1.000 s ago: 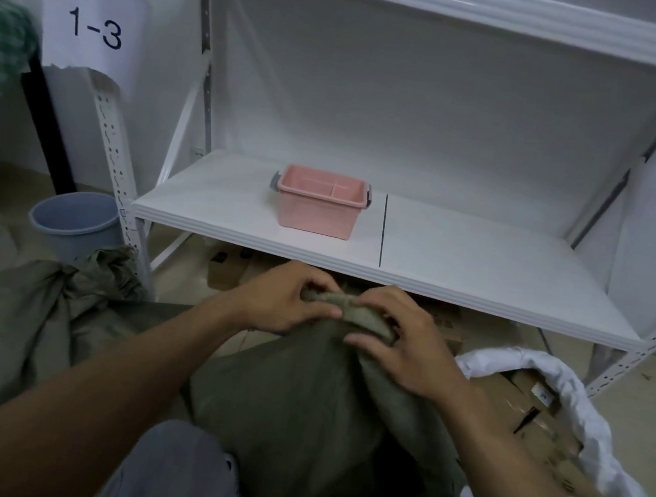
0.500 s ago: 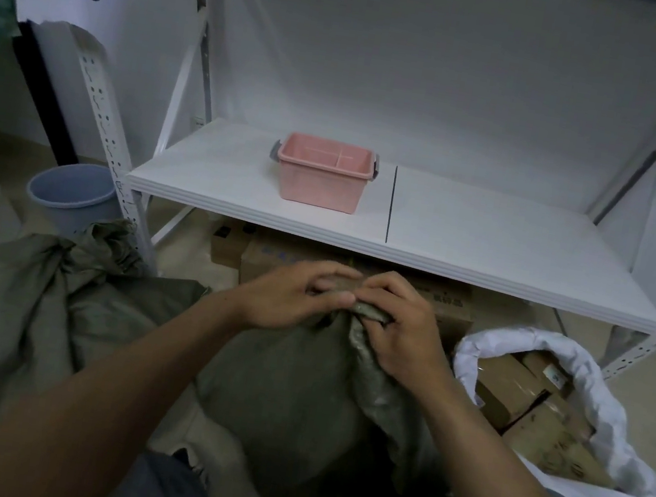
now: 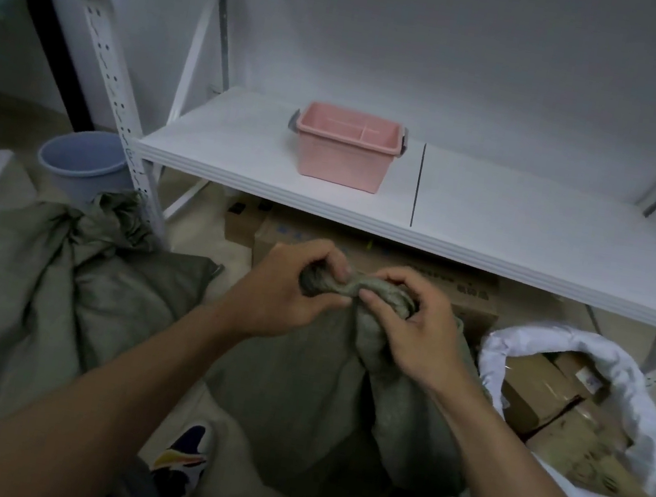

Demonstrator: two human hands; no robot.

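The white shelf (image 3: 533,246) filled the view ahead. Below its front edge, upright on the floor between the person's legs, stood the olive sack (image 3: 309,383), the thing being worked on. A second sack (image 3: 32,287) of the same cloth lay slumped to the left, and a white bag (image 3: 636,409) of boxes gaped open just beside the olive sack on the right. Cartons (image 3: 476,302) sat under the shelf right behind the hands. A pink bin (image 3: 345,156) stood on the shelf and a bucket (image 3: 78,161) on the floor at the far left, both well apart from the work. The left hand (image 3: 281,288) and the right hand (image 3: 412,326) met at the top of the sack, each closed round the gathered neck (image 3: 334,281), which ran as a tight twisted rope from one fist to the other. The fingers (image 3: 332,264) of both hands were curled and clamped on that cloth, thumbs underneath. The step looked to be working the sack's mouth, loosening or tightening the twist; which of the two could not be told. To do it well, one hand had best anchor the bunched cloth low, close to the sack's body, while the other turned the free end, so the twist would travel rather than slip. The grip belonged close to the twist, with the sack upright so nothing would tip toward the white bag.
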